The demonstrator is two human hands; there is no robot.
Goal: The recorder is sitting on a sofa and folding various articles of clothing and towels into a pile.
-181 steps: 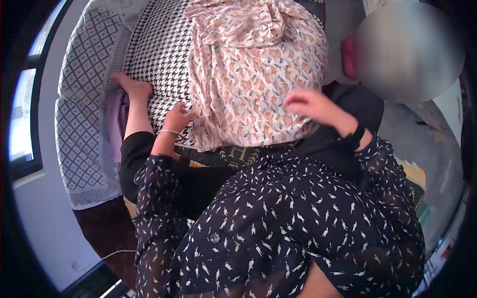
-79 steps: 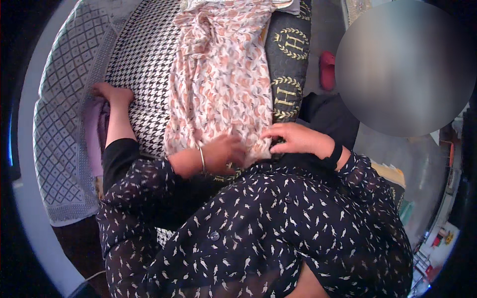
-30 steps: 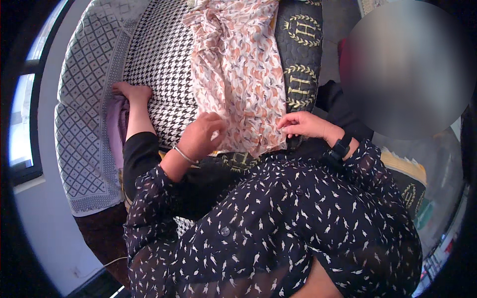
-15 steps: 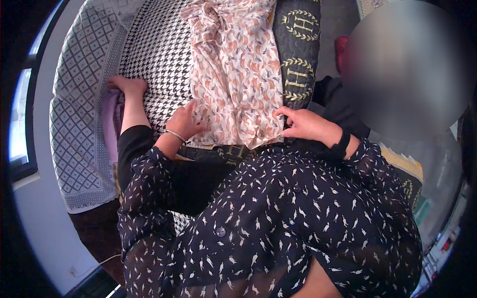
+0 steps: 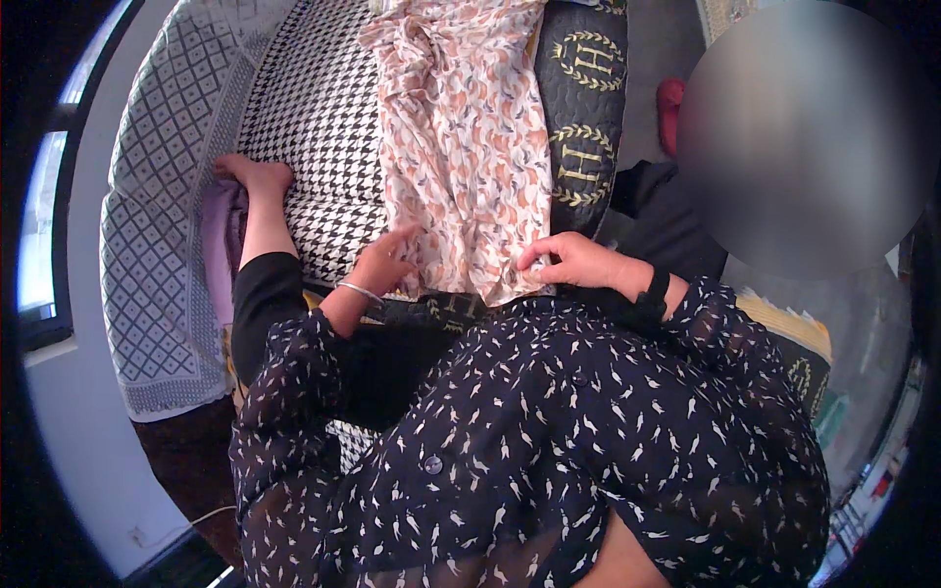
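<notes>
A garment of thin white cloth with a brown and orange print [image 5: 470, 137] lies lengthwise on the sofa, its near end close to my body. Wrinkles run along it, with a bunched part at the upper left. My left hand [image 5: 385, 263], wearing a bangle, rests at its near left edge with fingers apart on the cloth. At the near right corner, my right hand [image 5: 580, 263], with a black wristband, has thumb and forefinger closed on the cloth's edge. Some of the other right fingers are hidden.
Under the garment lie a houndstooth cover [image 5: 314, 118] and a dark quilted mat with gold emblems [image 5: 583, 147]. A grey patterned cover [image 5: 167, 206] drapes the left side. My bare foot [image 5: 257, 174] is beside a purple cloth [image 5: 223, 220]. A red object [image 5: 669, 116] shows at right.
My right hand has come inward and slightly nearer, its thumb and forefinger closing on the cloth's edge. My left hand has shifted slightly right and nearer. The garment's near end looks narrower.
</notes>
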